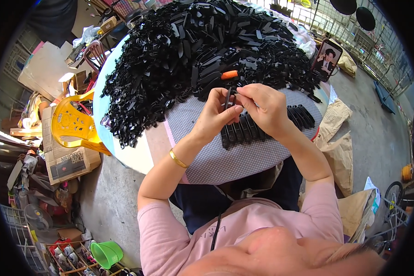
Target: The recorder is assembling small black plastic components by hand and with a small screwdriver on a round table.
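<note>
Over the near part of the round table, my left hand grips a narrow black plastic piece, held upright between thumb and fingers. The fingers of my right hand are pinched together at the upper end of that piece; whatever small thing they hold is too hidden to make out. Just below and to the right of my hands lies a row of similar long black pieces, side by side, partly covered by my right hand and wrist. Beyond my hands spreads a big heap of loose black plastic parts. A short orange object lies at its near edge.
A grey dotted cover lies over the table's near side. At the right edge stands a phone with a lit screen. A yellow plastic chair and a cardboard box are to the left. Brown paper lies right of the table.
</note>
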Tool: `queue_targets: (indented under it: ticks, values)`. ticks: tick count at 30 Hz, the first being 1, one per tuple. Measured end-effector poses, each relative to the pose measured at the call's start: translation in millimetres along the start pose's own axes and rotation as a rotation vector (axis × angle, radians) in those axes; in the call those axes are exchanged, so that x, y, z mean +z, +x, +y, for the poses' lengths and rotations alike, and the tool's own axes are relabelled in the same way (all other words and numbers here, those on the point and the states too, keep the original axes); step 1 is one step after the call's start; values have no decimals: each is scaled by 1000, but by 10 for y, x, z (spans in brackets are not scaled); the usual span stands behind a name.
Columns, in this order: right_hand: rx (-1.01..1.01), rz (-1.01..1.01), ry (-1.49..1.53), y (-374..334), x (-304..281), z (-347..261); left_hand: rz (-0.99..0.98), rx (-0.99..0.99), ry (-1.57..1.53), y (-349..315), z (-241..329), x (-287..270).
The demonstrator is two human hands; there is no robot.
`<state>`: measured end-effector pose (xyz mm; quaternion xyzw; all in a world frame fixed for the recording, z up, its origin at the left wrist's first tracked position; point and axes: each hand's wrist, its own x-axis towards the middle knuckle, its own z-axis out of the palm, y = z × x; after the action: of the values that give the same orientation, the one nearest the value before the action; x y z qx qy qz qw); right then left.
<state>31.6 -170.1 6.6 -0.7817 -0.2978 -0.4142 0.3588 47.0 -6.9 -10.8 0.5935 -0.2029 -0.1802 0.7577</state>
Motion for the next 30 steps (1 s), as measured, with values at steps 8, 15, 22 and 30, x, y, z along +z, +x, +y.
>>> queue_targets:
  ticks: [8, 15, 22, 30]
  values:
    - [-101, 6, -196, -37, 13, 4, -36, -38, -224, -62, -4, 54]
    - [-94, -25, -247, -65, 12, -30, -10, -12, -256, -29, -30, 9]
    - [-123, 23, -184, -84, -18, 1, -102, -48, -419, -12, -14, 12]
    - [12, -244, -28, -2, -159, -134, -64, -34, -341, -44, 38, -18]
